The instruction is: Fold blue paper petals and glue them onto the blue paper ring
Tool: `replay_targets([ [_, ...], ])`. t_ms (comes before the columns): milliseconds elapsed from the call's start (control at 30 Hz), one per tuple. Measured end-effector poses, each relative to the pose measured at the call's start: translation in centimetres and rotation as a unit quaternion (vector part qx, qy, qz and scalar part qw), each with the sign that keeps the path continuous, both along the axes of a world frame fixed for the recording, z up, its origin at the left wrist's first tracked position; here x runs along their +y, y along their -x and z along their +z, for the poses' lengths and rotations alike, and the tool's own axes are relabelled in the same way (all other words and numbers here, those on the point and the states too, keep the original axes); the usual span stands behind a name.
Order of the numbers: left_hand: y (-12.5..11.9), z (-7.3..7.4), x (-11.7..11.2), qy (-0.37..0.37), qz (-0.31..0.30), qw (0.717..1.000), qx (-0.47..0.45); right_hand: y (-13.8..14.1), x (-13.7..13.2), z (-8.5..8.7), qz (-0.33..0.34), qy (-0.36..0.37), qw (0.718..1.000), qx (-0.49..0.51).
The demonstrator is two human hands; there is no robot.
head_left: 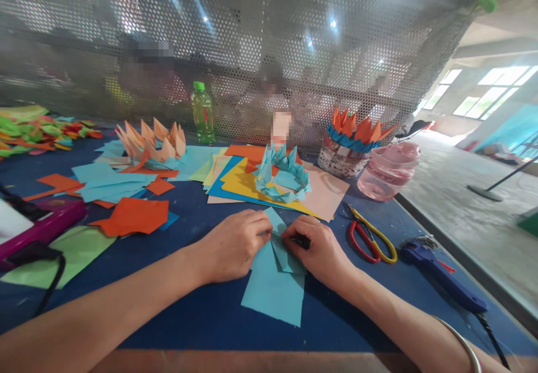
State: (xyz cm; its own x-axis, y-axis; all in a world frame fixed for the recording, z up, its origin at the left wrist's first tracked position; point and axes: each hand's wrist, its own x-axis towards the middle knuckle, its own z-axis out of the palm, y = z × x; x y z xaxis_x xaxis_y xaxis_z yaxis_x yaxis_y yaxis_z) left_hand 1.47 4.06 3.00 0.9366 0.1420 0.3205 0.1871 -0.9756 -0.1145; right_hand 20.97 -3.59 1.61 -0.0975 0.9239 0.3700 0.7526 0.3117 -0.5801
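Note:
My left hand (235, 244) and my right hand (317, 250) press together on a folded light blue paper piece (282, 248) low on the blue table (197, 317). Both sets of fingers are curled and pinch the fold from either side. Under the fold lies a flat light blue paper square (273, 292). Just beyond my hands sits a light blue folded paper crown (282, 176) on a stack of coloured sheets (239, 182).
Red and yellow scissors (370, 236) and a blue glue gun (441, 275) lie to the right. Orange paper (134, 216), a peach paper crown (149, 143), a green bottle (202, 112), a woven basket (342, 160), a pink tub (389, 171) and a magenta device (42, 224) stand around. A perforated metal screen (269, 42) backs the table.

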Motion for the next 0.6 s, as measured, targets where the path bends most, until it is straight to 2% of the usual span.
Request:
replay_targets([
  [333, 0.18, 0.21, 0.11, 0.042, 0.003, 0.999, -0.011, -0.21, -0.35, -0.16, 0.069, -0.068, 0.992, -0.083],
  [600, 0.22, 0.26, 0.00, 0.057, 0.006, 0.998, -0.003, -0.31, -0.63, -0.33, 0.109, -0.106, 0.967, -0.202],
])
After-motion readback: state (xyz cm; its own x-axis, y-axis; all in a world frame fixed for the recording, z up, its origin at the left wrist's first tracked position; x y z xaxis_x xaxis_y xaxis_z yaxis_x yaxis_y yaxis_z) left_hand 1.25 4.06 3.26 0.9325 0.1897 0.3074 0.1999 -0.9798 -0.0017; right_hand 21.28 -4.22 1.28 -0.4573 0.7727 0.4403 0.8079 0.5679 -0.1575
